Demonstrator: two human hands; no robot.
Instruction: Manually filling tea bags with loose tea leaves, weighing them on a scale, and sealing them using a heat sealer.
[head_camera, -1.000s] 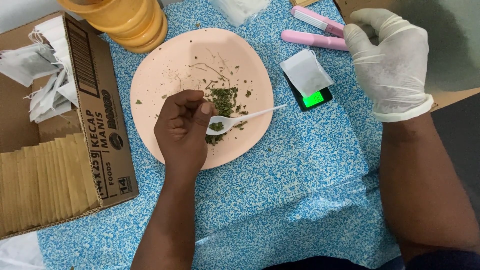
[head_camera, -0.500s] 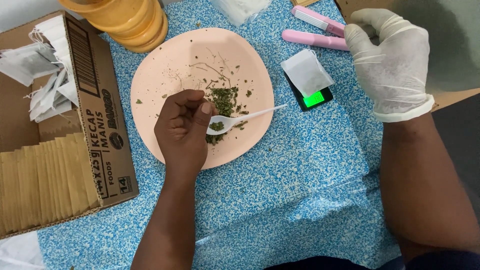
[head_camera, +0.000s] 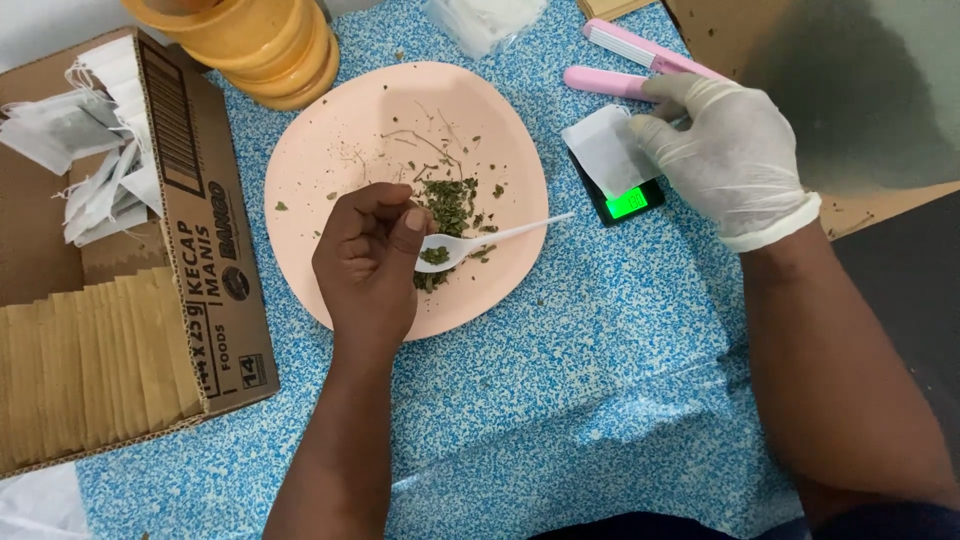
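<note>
My bare left hand (head_camera: 365, 265) is curled over a pink plate (head_camera: 330, 170), fingers closed at the bowl end of a white plastic spoon (head_camera: 500, 236). The spoon carries a little dried green herb, and its handle points right. A small pile of the same herb (head_camera: 450, 200) lies on the plate just beyond my fingers. My right hand (head_camera: 730, 150), in a white glove, pinches the right edge of a white paper sachet (head_camera: 600, 150). The sachet lies on a small black pocket scale (head_camera: 628, 203) with a lit green display.
A cardboard box (head_camera: 200, 230) at the left holds brown envelopes (head_camera: 80, 350) and white stringed sachets (head_camera: 90, 160). Stacked orange bowls (head_camera: 260, 45) stand behind the plate. A pink clamp-like tool (head_camera: 620, 60) and a clear bag (head_camera: 480, 20) lie at the back on the blue speckled cloth.
My gloved right hand has moved down and left from the pink tool onto the sachet on the scale. The left hand and spoon have stayed in place.
</note>
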